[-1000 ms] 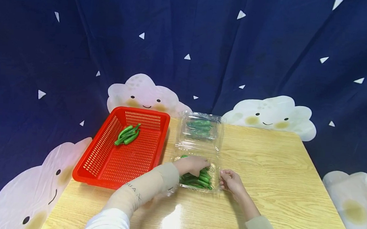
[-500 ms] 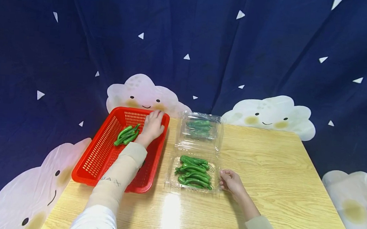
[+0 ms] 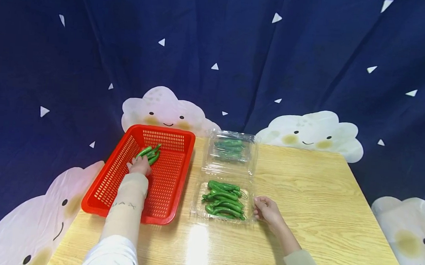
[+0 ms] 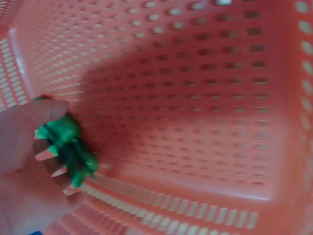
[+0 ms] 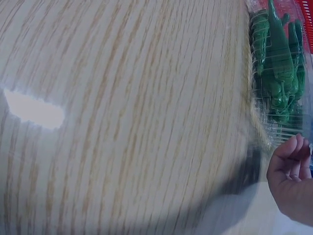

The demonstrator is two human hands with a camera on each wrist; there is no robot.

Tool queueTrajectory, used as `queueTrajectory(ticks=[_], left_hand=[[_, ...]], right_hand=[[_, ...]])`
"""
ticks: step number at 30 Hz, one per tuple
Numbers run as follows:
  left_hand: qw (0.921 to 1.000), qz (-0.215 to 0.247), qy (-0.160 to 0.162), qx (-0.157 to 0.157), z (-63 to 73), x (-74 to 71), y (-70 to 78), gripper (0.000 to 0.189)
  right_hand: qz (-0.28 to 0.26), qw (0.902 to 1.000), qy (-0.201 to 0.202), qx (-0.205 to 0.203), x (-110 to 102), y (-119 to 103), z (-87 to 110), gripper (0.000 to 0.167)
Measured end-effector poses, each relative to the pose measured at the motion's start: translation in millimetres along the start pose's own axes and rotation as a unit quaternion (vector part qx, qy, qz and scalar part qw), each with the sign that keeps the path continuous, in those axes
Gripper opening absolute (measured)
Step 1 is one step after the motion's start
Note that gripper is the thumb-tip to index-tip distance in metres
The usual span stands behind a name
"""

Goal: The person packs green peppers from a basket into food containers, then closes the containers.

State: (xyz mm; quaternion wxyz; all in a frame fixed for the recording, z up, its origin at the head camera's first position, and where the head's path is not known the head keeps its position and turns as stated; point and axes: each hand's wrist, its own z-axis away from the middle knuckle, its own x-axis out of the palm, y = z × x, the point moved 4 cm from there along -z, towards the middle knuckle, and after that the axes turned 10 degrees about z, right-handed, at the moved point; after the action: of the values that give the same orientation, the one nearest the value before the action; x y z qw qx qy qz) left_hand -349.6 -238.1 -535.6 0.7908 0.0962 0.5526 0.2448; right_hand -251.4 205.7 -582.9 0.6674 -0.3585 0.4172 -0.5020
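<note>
My left hand (image 3: 140, 166) reaches into the red plastic basket (image 3: 184, 176), right at a small bunch of green chili peppers (image 3: 154, 155). In the left wrist view the thumb and loosely bent fingers of the hand (image 4: 24, 196) lie on either side of the peppers (image 4: 66, 132). My right hand (image 3: 268, 211) pinches the right rim of a clear plastic clamshell box (image 3: 196, 206), its fingers curled at the box edge in the right wrist view. Several green chili peppers (image 3: 225, 202) lie side by side in the box's base. The lid (image 3: 210, 161) stands open behind.
The basket's slotted walls rise around the left hand. Dark green pepper shapes (image 3: 230, 146) show at the lid. Both containers rest on a wooden table (image 3: 305, 185), before a dark blue curtain (image 3: 316, 53) printed with clouds.
My left hand has gone from over the peppers in the box, across the basket's far right side, down to the peppers in the basket. The right hand has stayed at the box's rim.
</note>
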Motion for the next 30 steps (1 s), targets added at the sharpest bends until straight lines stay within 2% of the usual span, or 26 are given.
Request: queueTrajectory(ticks=[2, 5, 10, 13, 16, 19, 21, 22, 24, 25, 26, 29, 30], left_hand=[[0.9999, 0.006, 0.011, -0.007, 0.4, 3.2, -6.9, 0.055], [0.9987, 0.021, 0.045, -0.010, -0.7, 6.2, -12.9, 0.046], [0.9960, 0.043, 0.079, -0.001, -5.0, 8.5, -13.5, 0.031], [0.9951, 0.044, 0.089, 0.006, -6.3, 8.0, -11.2, 0.033], [0.9945, 0.061, 0.085, 0.001, -3.1, 4.2, -6.6, 0.035], [0.9933, 0.097, 0.059, -0.021, 0.7, -1.3, -2.0, 0.032], [0.9917, 0.115, 0.047, -0.033, -2.7, -3.1, -2.3, 0.025], [0.9904, 0.125, 0.045, -0.036, -5.6, -3.3, -3.1, 0.021], [0.9873, 0.141, 0.062, -0.038, -15.5, -3.8, -6.0, 0.017], [0.9825, 0.159, 0.096, -0.014, -30.8, 0.3, -13.8, 0.012], [0.9782, 0.175, 0.112, -0.006, -38.9, 1.3, -16.4, 0.012], [0.9599, 0.226, 0.162, 0.032, -65.4, 4.0, -20.4, 0.015], [0.9485, 0.247, 0.188, 0.066, -80.0, 6.4, -22.5, 0.013]], right_hand=[[0.001, 1.0000, -0.002, 0.000, 1, 0, -0.2, 0.035], [0.001, 1.0000, -0.002, -0.001, 1, 1, -0.5, 0.035], [0.005, 1.0000, -0.002, -0.001, 1, 0, 0.5, 0.036], [0.005, 1.0000, -0.001, -0.003, 1, 0, 0.5, 0.035], [0.003, 1.0000, 0.001, -0.005, 1, 1, -0.4, 0.035], [0.002, 1.0000, 0.000, -0.005, 1, 1, -0.9, 0.035], [0.002, 1.0000, 0.000, -0.006, 1, 1, -1.0, 0.035], [0.002, 1.0000, -0.001, -0.006, 1, 1, -0.9, 0.036], [0.000, 1.0000, -0.001, -0.005, 1, 1, -0.7, 0.035], [0.000, 1.0000, -0.001, -0.005, 1, 1, -0.7, 0.035], [-0.001, 1.0000, -0.001, -0.005, 1, 1, -0.5, 0.035], [0.001, 1.0000, -0.002, -0.003, 1, 1, -0.4, 0.034], [0.000, 1.0000, -0.002, -0.002, 1, 1, -0.6, 0.034]])
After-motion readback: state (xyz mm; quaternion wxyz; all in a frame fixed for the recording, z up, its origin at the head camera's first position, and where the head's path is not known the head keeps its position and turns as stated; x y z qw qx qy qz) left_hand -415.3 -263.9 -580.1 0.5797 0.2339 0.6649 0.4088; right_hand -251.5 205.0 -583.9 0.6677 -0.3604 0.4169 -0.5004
